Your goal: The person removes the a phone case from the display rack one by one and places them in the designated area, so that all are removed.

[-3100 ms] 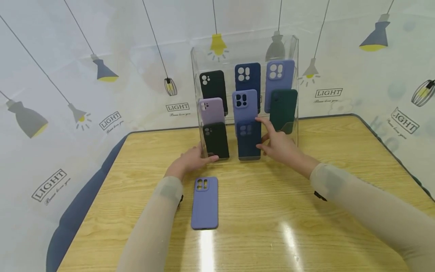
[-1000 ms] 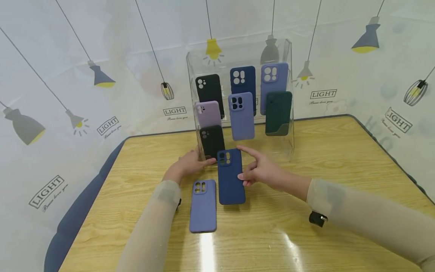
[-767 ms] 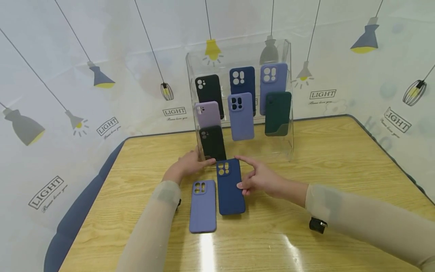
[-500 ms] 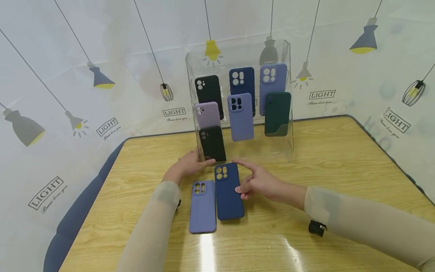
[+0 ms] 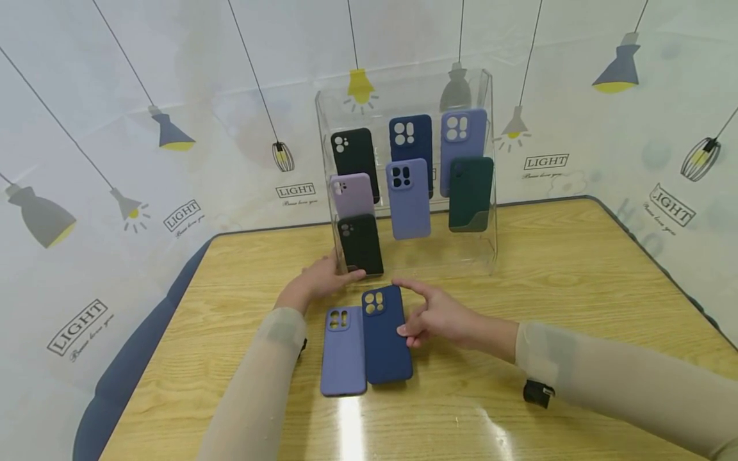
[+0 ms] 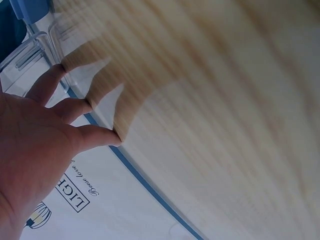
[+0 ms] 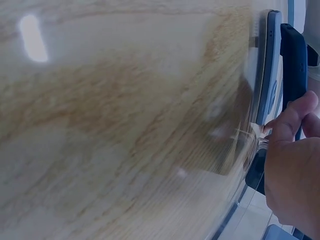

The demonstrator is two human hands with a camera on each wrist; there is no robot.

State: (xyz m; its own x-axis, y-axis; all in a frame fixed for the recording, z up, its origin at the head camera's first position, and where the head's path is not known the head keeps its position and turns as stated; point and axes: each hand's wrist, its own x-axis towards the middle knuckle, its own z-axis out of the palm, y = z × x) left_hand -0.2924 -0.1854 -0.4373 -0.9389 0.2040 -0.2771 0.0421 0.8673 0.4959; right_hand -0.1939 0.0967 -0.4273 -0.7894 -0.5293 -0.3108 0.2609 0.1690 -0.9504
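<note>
My right hand [image 5: 444,317] pinches a dark blue phone case [image 5: 386,336] by its right side, the index finger stretched along to its top edge. In the right wrist view that dark case [image 7: 294,70] is held close over the table. Its left edge overlaps a periwinkle phone case [image 5: 344,362] lying flat on the wood. My left hand [image 5: 319,276] rests at the lower left corner of a clear acrylic display stand [image 5: 455,264], thumb on the front edge. Straight, spread fingers [image 6: 97,136] touch the tabletop beside the stand in the left wrist view.
The stand holds several phone cases: a black one [image 5: 362,246] low on the left, a lilac one [image 5: 353,194], a periwinkle one [image 5: 410,208], and a dark green one [image 5: 469,192]. A patterned wall sheet [image 5: 242,96] hangs behind the wooden table [image 5: 576,269].
My right hand took the dark blue phone case from the stand's lower middle, then moved it forward and down next to the periwinkle case on the table. My left hand stayed at the stand's corner.
</note>
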